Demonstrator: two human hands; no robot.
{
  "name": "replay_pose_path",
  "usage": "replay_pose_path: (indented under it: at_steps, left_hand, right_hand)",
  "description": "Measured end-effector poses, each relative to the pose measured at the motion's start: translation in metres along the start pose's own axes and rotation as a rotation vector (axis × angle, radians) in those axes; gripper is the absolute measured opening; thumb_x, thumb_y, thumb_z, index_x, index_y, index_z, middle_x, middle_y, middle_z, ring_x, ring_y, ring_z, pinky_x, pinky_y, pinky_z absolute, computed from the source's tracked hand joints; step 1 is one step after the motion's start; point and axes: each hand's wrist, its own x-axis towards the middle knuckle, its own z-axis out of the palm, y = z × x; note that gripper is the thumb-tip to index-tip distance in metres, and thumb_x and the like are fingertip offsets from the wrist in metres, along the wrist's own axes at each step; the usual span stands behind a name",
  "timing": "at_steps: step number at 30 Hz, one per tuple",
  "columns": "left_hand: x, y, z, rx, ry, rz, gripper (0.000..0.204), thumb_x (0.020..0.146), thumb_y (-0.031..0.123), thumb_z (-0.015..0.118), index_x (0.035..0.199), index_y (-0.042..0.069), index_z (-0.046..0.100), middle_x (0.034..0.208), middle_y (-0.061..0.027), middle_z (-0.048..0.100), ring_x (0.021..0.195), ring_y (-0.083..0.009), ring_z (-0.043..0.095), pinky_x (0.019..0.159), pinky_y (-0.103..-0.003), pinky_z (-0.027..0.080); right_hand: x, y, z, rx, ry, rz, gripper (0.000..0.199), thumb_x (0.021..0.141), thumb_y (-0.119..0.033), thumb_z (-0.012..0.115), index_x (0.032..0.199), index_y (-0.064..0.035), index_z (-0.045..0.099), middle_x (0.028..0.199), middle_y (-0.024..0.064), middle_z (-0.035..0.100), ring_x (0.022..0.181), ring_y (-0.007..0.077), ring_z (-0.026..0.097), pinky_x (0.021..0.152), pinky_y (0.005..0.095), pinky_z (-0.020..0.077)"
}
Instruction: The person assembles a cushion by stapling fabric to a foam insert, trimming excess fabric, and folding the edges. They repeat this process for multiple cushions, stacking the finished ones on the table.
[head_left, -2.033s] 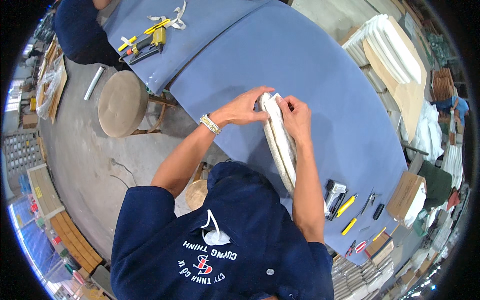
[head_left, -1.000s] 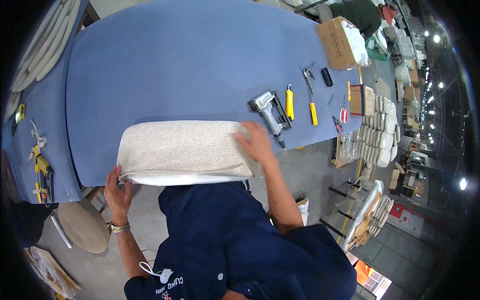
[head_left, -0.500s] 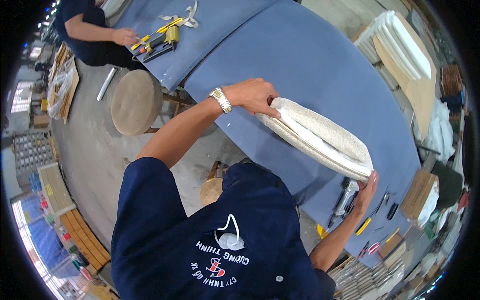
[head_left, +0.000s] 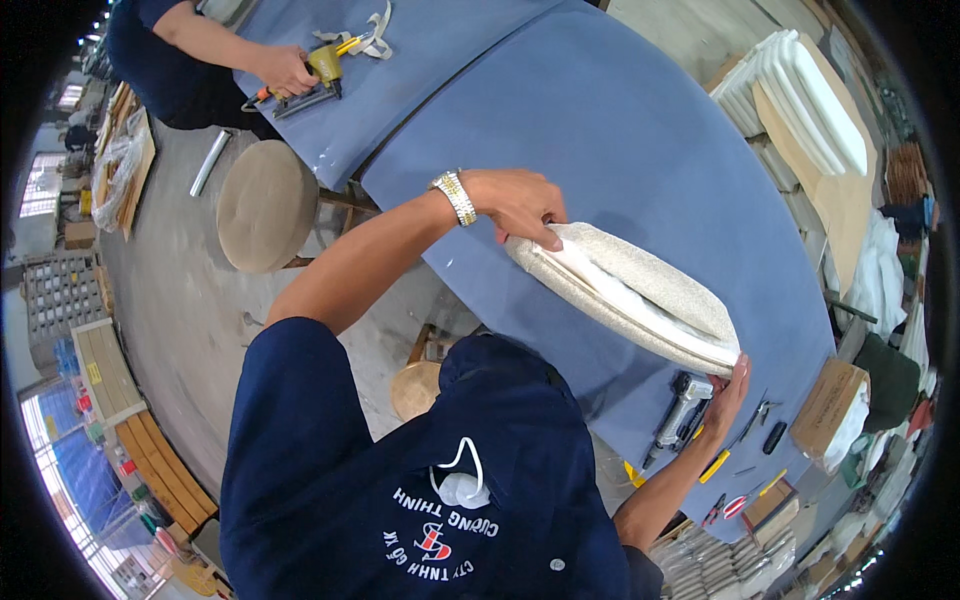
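Note:
A long beige fabric cushion cover (head_left: 665, 275) with white padding showing along its open side is held tilted over the blue table (head_left: 590, 110). My left hand (head_left: 522, 203), below a metal wristwatch, is closed on its far left end, thumb at the opening. At the near right end, my right hand (head_left: 731, 392) grips the cover's corner; some of its fingers are hidden beneath. Just left of the right hand lies a silver pneumatic staple gun (head_left: 684, 408) on the table.
A co-worker's hand (head_left: 286, 70) holds a yellow staple gun (head_left: 326, 66) at the upper left. Pliers (head_left: 757, 415), a black object (head_left: 774, 437) and red-handled scissors (head_left: 735, 506) lie at the right. A round padded stool (head_left: 265, 205) stands left; white foam pieces (head_left: 815, 105) are stacked far right.
The cover's left end has come down slightly with my left hand; both hands keep their grip. The co-worker's hand has moved onto the yellow staple gun and grasped it.

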Motion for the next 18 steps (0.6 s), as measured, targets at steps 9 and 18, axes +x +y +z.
replay_pose_path:
  at_steps: [9, 18]
  left_hand:
    - [-0.001, -0.008, 0.007, -0.017, 0.080, 0.033, 0.040, 0.092, 0.039, 0.068, 0.097, 0.000, 0.077, 0.070, -0.0134, 0.071, 0.058, -0.0242, 0.070, 0.058, -0.036, 0.053]
    - [-0.013, -0.020, 0.034, 0.058, 0.248, 0.025, 0.046, 0.089, 0.047, 0.075, 0.098, 0.001, 0.078, 0.088, -0.0137, 0.073, 0.067, -0.0295, 0.068, 0.063, -0.039, 0.052]
  right_hand:
    - [-0.013, -0.012, 0.007, -0.044, -0.010, -0.003, 0.051, 0.107, -0.048, 0.050, 0.134, -0.0059, 0.059, 0.124, 0.0110, 0.066, 0.115, 0.0219, 0.063, 0.094, 0.0374, 0.0535]
    - [-0.043, -0.016, 0.029, 0.000, 0.103, -0.024, 0.054, 0.108, -0.050, 0.047, 0.139, -0.0064, 0.057, 0.133, 0.0126, 0.063, 0.121, 0.0233, 0.062, 0.097, 0.0378, 0.0527]
